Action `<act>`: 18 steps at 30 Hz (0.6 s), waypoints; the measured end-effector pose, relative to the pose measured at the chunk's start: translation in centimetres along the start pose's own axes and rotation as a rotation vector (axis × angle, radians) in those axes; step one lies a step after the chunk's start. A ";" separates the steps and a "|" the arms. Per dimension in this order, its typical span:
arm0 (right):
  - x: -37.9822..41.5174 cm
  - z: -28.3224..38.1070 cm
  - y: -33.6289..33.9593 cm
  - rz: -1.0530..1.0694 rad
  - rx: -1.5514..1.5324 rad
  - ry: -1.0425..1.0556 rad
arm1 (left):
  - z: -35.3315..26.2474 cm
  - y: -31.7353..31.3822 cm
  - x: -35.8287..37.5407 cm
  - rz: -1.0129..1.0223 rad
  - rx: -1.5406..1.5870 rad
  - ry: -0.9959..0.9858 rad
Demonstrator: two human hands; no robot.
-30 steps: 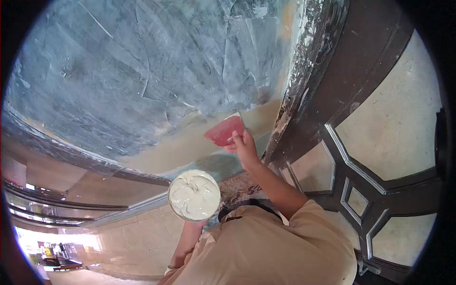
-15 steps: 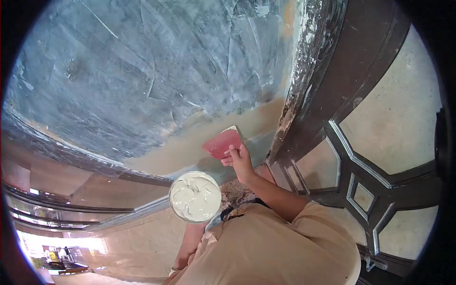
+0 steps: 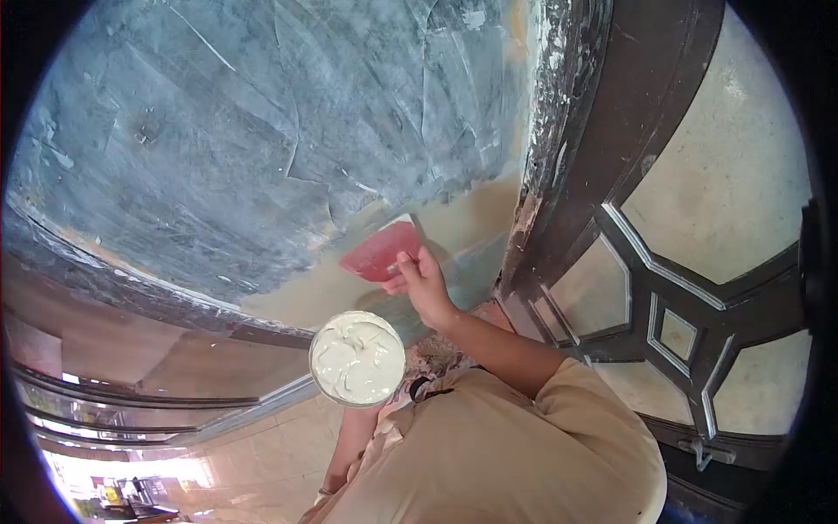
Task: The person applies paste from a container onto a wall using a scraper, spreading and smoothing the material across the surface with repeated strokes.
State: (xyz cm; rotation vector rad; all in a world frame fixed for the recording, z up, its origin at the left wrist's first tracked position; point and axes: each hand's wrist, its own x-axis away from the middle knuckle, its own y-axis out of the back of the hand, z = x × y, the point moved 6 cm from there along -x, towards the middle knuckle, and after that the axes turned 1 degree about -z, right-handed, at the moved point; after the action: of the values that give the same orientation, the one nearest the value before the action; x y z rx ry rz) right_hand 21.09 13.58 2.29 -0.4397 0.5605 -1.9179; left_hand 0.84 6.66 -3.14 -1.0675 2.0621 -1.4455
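Note:
A red flat scraper (image 3: 381, 251) with a pale edge lies against the lower part of the blue-grey wall (image 3: 218, 131), over a beige, smooth band (image 3: 471, 218). My right hand (image 3: 419, 284) grips it, thumb on the near face. To its lower left is a round container of creamy white paste (image 3: 357, 358), its surface swirled. My left hand (image 3: 365, 416) is beneath this container, mostly hidden by it, with the wrist and forearm showing below.
A dark door with pale panels (image 3: 733, 175) and a latch (image 3: 704, 453) stands on the right. Rough, peeling trim (image 3: 546, 148) edges the wall. Dark rails (image 3: 131, 397) and a tiled floor (image 3: 262, 454) are at the lower left.
My right hand has moved left and slightly up with the scraper, along the beige band. The view has shifted slightly; the paste container stays almost in the same place.

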 end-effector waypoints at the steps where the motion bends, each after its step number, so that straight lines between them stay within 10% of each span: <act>1: -0.5 -0.1 -0.4 -0.001 -0.001 0.004 | -0.2 0.1 0.1 -0.003 -0.011 -0.001; 18: 0.9 -4.5 1.0 -0.123 0.086 -0.063 | -3.1 1.7 0.7 -0.108 -0.114 -0.006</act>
State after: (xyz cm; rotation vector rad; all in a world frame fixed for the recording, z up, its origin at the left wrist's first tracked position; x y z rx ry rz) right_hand 19.07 13.24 -1.92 -0.4869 0.4168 -2.0301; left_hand -2.36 8.26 -3.50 -1.2445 2.1342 -1.3868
